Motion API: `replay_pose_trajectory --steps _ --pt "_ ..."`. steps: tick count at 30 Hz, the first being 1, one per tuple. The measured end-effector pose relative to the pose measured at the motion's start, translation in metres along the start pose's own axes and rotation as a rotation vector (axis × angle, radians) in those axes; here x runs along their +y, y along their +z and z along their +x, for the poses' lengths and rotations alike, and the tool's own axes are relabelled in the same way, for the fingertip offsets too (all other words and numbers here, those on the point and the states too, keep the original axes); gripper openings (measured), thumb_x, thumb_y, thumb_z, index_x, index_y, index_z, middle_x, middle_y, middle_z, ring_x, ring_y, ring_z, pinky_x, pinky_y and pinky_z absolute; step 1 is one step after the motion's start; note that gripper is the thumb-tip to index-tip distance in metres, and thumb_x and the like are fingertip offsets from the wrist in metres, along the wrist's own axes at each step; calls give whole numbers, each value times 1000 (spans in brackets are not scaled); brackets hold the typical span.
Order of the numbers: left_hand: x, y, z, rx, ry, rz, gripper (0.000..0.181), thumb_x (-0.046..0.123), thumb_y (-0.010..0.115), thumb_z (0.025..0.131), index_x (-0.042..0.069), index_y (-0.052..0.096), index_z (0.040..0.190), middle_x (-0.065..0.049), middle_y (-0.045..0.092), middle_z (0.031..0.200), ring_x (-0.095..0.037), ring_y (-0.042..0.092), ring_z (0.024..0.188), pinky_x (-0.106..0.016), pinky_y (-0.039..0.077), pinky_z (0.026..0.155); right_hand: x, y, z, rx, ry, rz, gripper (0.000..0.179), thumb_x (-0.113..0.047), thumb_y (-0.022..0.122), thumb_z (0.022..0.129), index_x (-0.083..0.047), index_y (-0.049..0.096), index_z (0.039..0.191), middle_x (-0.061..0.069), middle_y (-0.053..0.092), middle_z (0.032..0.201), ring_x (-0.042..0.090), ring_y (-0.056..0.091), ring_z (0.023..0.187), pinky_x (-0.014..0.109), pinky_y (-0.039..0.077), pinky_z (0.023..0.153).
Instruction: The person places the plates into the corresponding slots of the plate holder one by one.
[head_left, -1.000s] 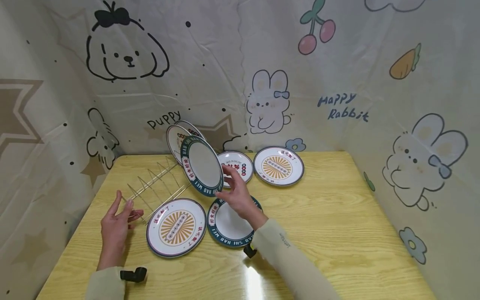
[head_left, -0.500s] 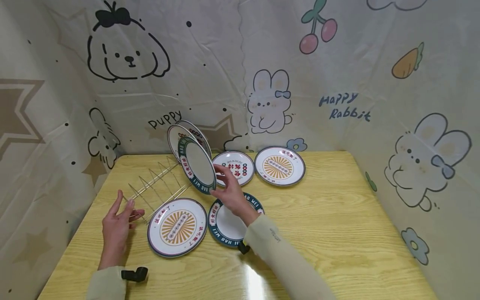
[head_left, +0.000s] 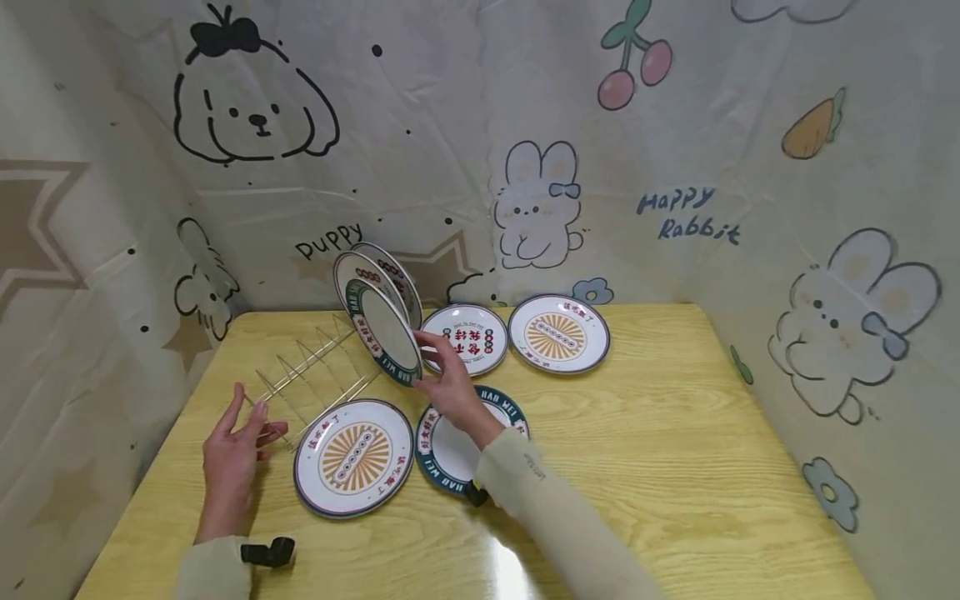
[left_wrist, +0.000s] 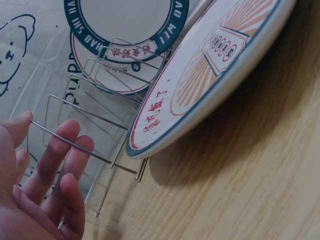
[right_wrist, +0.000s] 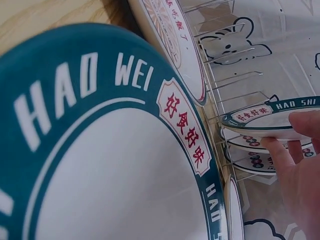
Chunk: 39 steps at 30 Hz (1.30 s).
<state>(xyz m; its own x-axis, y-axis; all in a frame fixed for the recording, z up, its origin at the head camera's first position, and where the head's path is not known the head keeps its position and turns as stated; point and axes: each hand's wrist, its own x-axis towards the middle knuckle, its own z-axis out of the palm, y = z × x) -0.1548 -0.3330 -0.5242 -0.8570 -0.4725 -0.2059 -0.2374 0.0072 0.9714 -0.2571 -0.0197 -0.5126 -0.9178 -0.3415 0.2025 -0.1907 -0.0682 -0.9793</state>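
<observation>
My right hand (head_left: 456,392) pinches the rim of a white plate with a green lettered border (head_left: 384,329), thumb on one face and fingers on the other. The plate leans in the far end of a wire plate rack (head_left: 306,365), in front of two white plates (head_left: 342,268) standing there with red designs. At the rack's near end, my left hand (head_left: 231,454) holds the end wire; in the left wrist view the thumb touches its corner, with fingers (left_wrist: 75,155) behind the wire. The rack's nearer slots hold no plates.
On the wooden table (head_left: 637,467), a sunburst plate (head_left: 354,458) lies close against the rack's right side. Beside it is another green-bordered plate (head_left: 450,454), partly under my right forearm. Farther back lie a red-lettered plate (head_left: 467,340) and a second sunburst plate (head_left: 558,333). Printed cloth hangs behind.
My right hand has moved left with the green-bordered plate, which has turned more edge-on and come nearer the two racked plates. The left hand stays on the rack.
</observation>
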Motion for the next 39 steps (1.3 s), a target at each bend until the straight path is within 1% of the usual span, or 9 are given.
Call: replay_pose_trajectory --steps 4,8,12,15,22,26,31,35,39 --pt "-2 -3 -1 6 -20 -8 62 48 61 102 52 32 156 17 77 74 4 72 72 -22 49 58 1 4 1 -5 23 -22 85 23 63 86 -27 47 153 1 45 156 29 48 145 33 54 103" --pt "-2 -3 -1 -2 -17 -22 62 48 62 101 52 33 156 16 77 75 3 73 72 -22 48 58 1 6 3 10 12 -40 82 23 63 86 -24 47 153 2 45 155 29 49 144 31 53 102" --pt "0 -3 0 3 -11 -19 62 48 62 101 52 33 156 16 77 75 3 73 72 -22 48 57 -2 7 6 17 -7 -73 73 16 64 90 -17 47 153 7 45 153 30 50 142 30 52 104" --pt "1 -2 0 3 -15 -29 62 47 62 101 51 34 156 15 77 74 2 73 72 -22 48 57 -4 8 8 32 2 -107 66 10 66 94 -16 49 152 8 47 151 29 53 140 29 52 104" --pt "1 -1 0 4 -15 -14 61 47 61 102 52 33 156 17 77 74 4 72 73 -22 48 57 -9 10 12 59 3 -152 58 4 69 95 -13 53 148 10 53 148 31 57 135 36 54 103" --pt "2 -1 0 8 -10 -15 61 48 61 102 52 33 156 16 77 74 4 73 72 -22 48 57 -10 10 17 81 8 -186 54 1 70 95 -13 56 145 10 58 145 30 61 130 36 56 100" --pt "2 1 0 10 -5 -6 61 49 61 101 53 33 155 17 77 73 4 72 72 -22 48 58 -8 9 22 98 11 -215 52 0 72 95 -13 59 144 9 60 143 28 63 126 31 57 95" --pt "1 1 0 9 -10 0 61 49 61 102 54 33 155 17 77 74 4 72 73 -22 48 58 -9 12 26 96 17 -244 50 -4 73 95 -16 60 142 6 62 141 24 64 126 31 57 96" --pt "1 1 0 7 -8 4 61 49 61 101 53 32 156 16 77 74 4 72 73 -22 48 58 -10 16 28 97 2 -258 49 -4 73 95 -15 61 141 7 63 139 25 65 125 37 56 99"
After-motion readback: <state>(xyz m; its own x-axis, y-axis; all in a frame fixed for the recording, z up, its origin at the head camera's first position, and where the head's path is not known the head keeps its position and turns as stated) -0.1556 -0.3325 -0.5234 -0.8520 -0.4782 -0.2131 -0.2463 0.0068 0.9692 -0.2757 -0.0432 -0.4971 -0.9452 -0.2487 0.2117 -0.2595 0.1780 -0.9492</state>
